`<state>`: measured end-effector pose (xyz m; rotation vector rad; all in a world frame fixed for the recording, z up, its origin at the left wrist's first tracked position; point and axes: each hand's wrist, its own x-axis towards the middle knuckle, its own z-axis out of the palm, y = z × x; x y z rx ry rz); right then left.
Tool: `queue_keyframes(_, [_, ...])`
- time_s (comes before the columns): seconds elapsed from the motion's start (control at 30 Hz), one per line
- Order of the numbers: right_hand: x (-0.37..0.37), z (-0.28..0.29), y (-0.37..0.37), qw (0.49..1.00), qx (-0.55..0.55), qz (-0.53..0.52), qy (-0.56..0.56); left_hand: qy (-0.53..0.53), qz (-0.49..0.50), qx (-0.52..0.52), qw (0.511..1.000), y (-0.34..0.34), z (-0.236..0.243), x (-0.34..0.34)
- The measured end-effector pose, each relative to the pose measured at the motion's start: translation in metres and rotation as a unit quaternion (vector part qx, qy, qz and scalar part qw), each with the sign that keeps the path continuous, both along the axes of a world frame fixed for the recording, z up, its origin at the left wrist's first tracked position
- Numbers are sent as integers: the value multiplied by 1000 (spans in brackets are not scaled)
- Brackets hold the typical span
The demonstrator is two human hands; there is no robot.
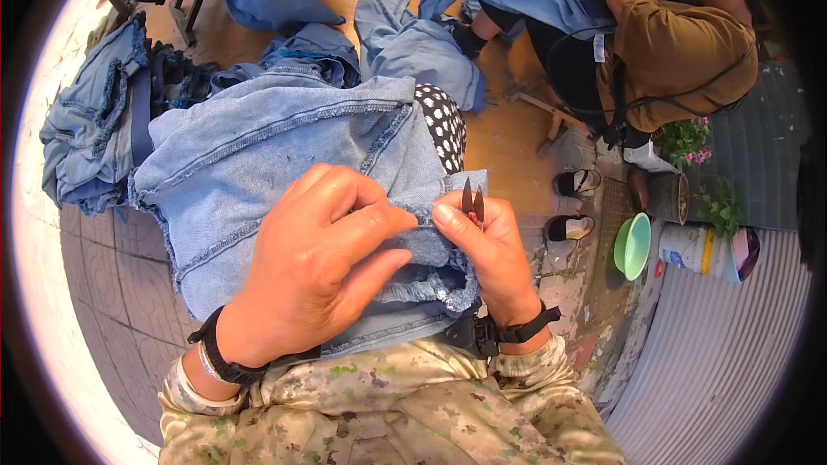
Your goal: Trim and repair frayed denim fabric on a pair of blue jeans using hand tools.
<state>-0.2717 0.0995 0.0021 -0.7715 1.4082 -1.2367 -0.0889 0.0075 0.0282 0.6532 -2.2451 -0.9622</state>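
Light blue denim garment [215,198] with frayed seams lies over my lap, against camouflage-patterned clothing. My left hand [314,263] is on it, fingers bent, thumb apart from the index finger, whose tip is at a seam near the centre. My right hand [487,254] grips small snips [472,201] with dark blades pointing up, and its thumb is at the denim's seam beside a short tab. Black and white dotted fabric [439,120] shows beyond the garment.
Denim piles [90,120] lie left and ahead [388,26]. Another person [672,52] at upper right handles denim. Sandals [568,226], a green basin [636,245], potted plants [680,142] and corrugated metal [689,336] are at right.
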Motion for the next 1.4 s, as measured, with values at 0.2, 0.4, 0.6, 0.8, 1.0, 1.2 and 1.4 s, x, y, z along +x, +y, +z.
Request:
queue_keyframes(0.2, [6,-5,1,999,-11,38,33,18,-14,-16,1000,-2,-30,-15])
queue_keyframes(0.4, [4,-8,-1,998,-4,52,29,82,-8,347,934,-4,-44,-5])
queue_keyframes(0.6, [2,-13,-2,999,3,51,4,141,-11,492,859,-9,-52,2])
queue_keyframes(0.8, [0,-16,-3,998,1,50,-23,164,2,461,872,-6,-53,2])
queue_keyframes(1.0, [-1,-18,2,996,-3,32,-81,1,6,114,993,-13,-37,10])
queue_keyframes(1.2, [-7,-23,6,981,30,-55,-183,-32,-12,264,964,-23,-38,42])
queue_keyframes(1.4, [-8,-30,4,994,9,-43,-102,44,0,401,915,-20,-40,47])
